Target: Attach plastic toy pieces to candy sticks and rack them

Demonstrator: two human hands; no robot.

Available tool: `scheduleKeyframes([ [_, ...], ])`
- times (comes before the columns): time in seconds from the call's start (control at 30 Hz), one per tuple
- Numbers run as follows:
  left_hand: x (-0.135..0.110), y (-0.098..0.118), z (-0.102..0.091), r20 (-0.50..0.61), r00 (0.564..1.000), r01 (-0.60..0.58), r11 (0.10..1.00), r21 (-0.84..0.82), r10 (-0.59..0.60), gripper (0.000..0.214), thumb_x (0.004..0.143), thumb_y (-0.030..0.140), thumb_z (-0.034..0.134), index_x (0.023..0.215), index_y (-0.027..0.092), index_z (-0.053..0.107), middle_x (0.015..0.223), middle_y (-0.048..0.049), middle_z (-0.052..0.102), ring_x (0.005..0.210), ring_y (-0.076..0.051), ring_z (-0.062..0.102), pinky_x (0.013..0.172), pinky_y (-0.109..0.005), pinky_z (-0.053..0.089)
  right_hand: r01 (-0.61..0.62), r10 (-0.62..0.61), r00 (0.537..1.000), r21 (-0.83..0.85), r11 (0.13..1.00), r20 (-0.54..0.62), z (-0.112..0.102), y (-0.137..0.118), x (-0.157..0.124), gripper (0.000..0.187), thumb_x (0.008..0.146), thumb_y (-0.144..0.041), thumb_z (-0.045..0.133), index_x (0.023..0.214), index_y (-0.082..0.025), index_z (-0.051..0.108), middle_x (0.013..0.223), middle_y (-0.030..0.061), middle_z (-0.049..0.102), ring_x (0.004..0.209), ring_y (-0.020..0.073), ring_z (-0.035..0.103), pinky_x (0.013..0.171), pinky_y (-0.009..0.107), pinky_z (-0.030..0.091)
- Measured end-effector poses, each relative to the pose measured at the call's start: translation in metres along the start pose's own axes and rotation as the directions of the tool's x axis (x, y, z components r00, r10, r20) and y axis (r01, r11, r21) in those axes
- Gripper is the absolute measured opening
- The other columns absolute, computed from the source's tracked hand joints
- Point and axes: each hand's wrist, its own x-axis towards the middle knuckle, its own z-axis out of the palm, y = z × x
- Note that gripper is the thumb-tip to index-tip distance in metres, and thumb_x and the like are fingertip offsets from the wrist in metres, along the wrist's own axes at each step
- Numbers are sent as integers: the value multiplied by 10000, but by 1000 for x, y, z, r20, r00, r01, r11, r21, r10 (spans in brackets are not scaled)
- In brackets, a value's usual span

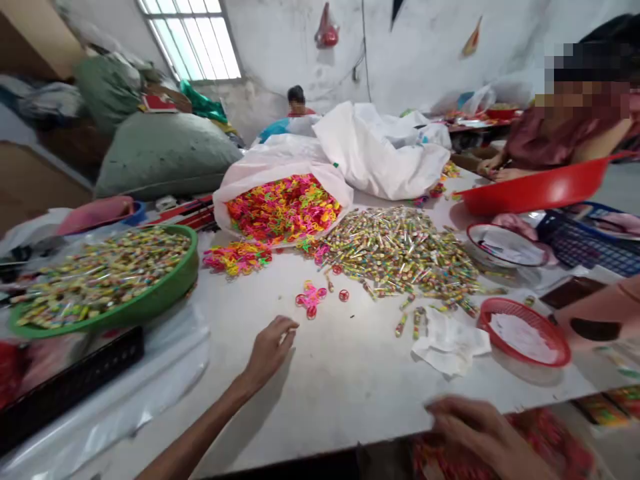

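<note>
My left hand (271, 347) hovers low over the white table (340, 387), its fingers loosely bent and apart, with nothing visible in them. Just beyond its fingertips lies a small pink four-armed plastic toy (311, 299) with red rings at its arm ends. A loose red ring (343, 295) rests to the right of that toy. My right hand (470, 427) is at the table's front edge, smeared by motion; whether it holds anything is hidden. Farther back spreads a heap of small wrapped tubes (405, 250) with colourful printing.
A white sack (235, 180) spills colourful plastic pieces (285, 207). At left stands a green basin (170, 293) full of wrapped tubes. A red basket (525, 360), crumpled white paper (447, 343) and a large red basin (540, 187) are at right, near a co-worker (545, 133).
</note>
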Motion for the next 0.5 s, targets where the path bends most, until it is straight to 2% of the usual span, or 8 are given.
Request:
scheduleKeyframes([
  [0.07, 30, -3, 14, -28, 999, -33, 990, 138, 38, 244, 834, 217, 384, 952, 224, 598, 1038, -42, 575, 997, -162, 509, 861, -269, 393, 51, -49, 998, -50, 997, 50, 27, -46, 60, 337, 777, -463, 449, 875, -222, 663, 678, 58, 637, 588, 202, 603, 578, 301, 466],
  [0.13, 57, -2, 24, -62, 996, 80, 957, 278, -65, 279, 825, 241, 402, 1057, 231, 556, 1084, -54, 546, 1032, -189, 479, 879, -307, 378, 112, -135, 987, -236, 965, -83, 54, -80, 123, 293, 796, -375, 446, 891, -178, 641, 787, 64, 635, 650, 184, 602, 634, 287, 443],
  [0.17, 69, -3, 27, -83, 991, 128, 944, 305, -108, 311, 813, 268, 425, 1098, 206, 533, 1083, -82, 538, 1029, -220, 473, 866, -342, 381, 117, -191, 966, -369, 922, -172, 65, -92, 152, 269, 803, -328, 444, 916, -172, 633, 892, 78, 623, 774, 194, 598, 696, 284, 424],
  [0.2, 79, -3, 29, -97, 985, 168, 932, 320, -145, 358, 799, 287, 449, 1137, 182, 506, 1093, -108, 527, 1032, -248, 464, 855, -372, 379, 71, -210, 947, -480, 874, -242, 74, -102, 177, 265, 812, -291, 432, 950, -168, 621, 985, 96, 596, 856, 203, 582, 720, 285, 406],
  [0.27, 95, -7, 31, -90, 985, 168, 935, 314, -147, 409, 783, 269, 469, 1180, 171, 473, 1155, -132, 495, 1085, -278, 420, 881, -409, 342, -26, -167, 950, -599, 800, -263, 86, -112, 214, 240, 803, -242, 444, 948, -160, 617, 1041, 113, 564, 861, 205, 575, 684, 276, 387],
  [0.33, 106, -12, 30, 34, 997, 57, 958, 281, -69, 368, 773, 201, 467, 1138, 222, 511, 1200, -95, 488, 1144, -259, 373, 940, -404, 271, -40, -130, 968, -639, 768, -216, 93, -115, 232, 186, 769, -207, 490, 876, -159, 634, 979, 104, 576, 817, 194, 577, 646, 257, 369],
  [0.4, 114, -19, 28, 181, 983, -55, 975, 215, 16, 253, 751, 174, 489, 967, 246, 599, 1097, -57, 561, 1107, -236, 408, 952, -387, 240, 13, -145, 977, -643, 766, -153, 97, -113, 235, 145, 743, -178, 518, 813, -172, 645, 906, 74, 588, 799, 168, 572, 643, 231, 356],
  [0.5, 118, -34, 22, 240, 970, -58, 989, 135, 24, 77, 704, 193, 544, 702, 211, 619, 855, -49, 612, 970, -228, 484, 904, -375, 269, 72, -166, 982, -640, 765, -88, 100, -107, 227, 152, 749, -176, 514, 815, -203, 649, 869, 34, 592, 802, 133, 562, 647, 200, 345],
])
